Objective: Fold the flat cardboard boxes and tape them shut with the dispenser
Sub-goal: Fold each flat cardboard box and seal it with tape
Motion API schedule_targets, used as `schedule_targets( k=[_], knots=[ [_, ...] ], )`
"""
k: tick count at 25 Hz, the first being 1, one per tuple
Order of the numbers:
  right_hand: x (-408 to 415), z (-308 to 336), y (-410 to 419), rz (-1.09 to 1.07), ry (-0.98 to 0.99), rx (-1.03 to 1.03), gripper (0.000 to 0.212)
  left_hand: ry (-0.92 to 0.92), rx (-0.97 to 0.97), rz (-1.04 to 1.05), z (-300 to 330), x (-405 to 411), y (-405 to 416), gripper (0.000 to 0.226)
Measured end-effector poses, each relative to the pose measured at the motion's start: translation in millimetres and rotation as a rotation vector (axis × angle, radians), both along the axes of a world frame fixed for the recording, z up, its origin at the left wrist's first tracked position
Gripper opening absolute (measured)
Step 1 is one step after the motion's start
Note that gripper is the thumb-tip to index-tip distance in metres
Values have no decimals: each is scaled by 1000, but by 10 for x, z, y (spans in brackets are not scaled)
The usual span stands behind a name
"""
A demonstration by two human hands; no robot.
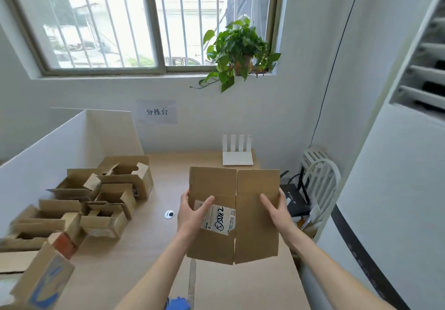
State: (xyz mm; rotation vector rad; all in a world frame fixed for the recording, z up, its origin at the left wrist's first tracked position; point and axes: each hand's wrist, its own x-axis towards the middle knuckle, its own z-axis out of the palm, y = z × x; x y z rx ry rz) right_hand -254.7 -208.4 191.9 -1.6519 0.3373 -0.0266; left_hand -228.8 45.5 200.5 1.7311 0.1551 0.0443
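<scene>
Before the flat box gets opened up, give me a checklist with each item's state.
1. Left hand grips the flat box at its left edge: ok.
2. Right hand holds its right edge: ok.
3. Box held above the table, apart from the pile of folded boxes: ok.
4. Box still flat, flaps unfolded: ok.
5. Tape dispenser within reach: cannot tell; only a blue object shows at the bottom edge.
</scene>
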Motion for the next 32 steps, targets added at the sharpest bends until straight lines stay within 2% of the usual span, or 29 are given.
schedule_targets(
  k=[2,4,6,8,9,11,13,15,18,20,24,27,30,32],
  knots=[
    [-72,78,-104,20,7,-17,105,-9,10,29,-19,-51,-65,60],
    [-126,59,-228,12,1,8,106,-19,11,63,-56,-121,-133,49],
    [-204,0,-321,-5,-3,12,95,-29,1,78,-88,-235,-202,34],
    [-282,-58,-383,-39,15,-40,74,-35,-5,87,-127,-318,-277,28],
    [-316,-101,-403,-39,19,-94,68,-43,-4,89,-160,-350,-315,30],
    [-427,-202,-421,9,-28,-207,70,-83,14,85,-261,-431,-379,40],
    [-487,-259,-444,8,-53,-235,70,-92,35,82,-343,-529,-415,46],
    [-530,-304,-472,-38,-58,-192,54,-55,38,88,-441,-625,-387,39],
    [-513,-349,-504,-63,-30,-168,19,-2,54,94,-549,-636,-219,25],
    [-505,-456,-542,-28,8,-214,10,20,103,89,-610,-620,-115,19],
    [-607,-856,-539,9,67,-230,10,53,272,141,-865,-777,24,22],
    [-760,-1176,-486,74,152,-330,15,59,370,174,-1169,-916,93,31],
    [-890,-1336,-448,167,189,-447,22,41,393,98,-1358,-1075,85,43],
    [-935,-1372,-415,240,186,-515,24,35,394,-3,-1500,-1131,106,42]
  ],
)
